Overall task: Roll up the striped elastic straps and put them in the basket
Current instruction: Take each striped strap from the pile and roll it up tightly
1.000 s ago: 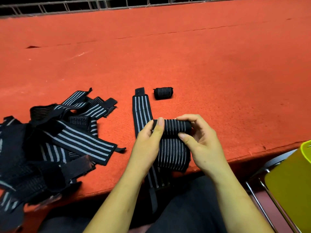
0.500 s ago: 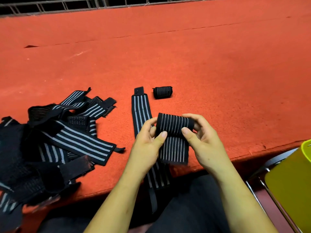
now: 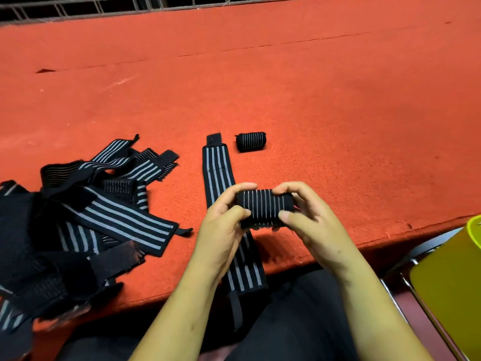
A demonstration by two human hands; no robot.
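Red felt table (image 3: 312,87); strap pile (image 3: 86,217); flat strap (image 3: 218,165); rolled strap (image 3: 251,141)

Workshop packing bench. Red felt table (image 3: 312,100) under the gripped roll (image 3: 264,208); heap of loose straps (image 3: 86,220) left of it; metal rail (image 3: 78,7) far beyond; yellow-green basket (image 3: 453,287) on a chair (image 3: 413,316) to its right.

table (image 3: 325,105): red felt-like cover, fills most of my feed
seam (image 3: 286,43): thin dark line across the far part
slit (image 3: 45,71): small dark nick, far left
railing (image 3: 104,7): grey metal bars along far edge, dark behind
chair (image 3: 413,316): metal frame, maroon seat, lower right
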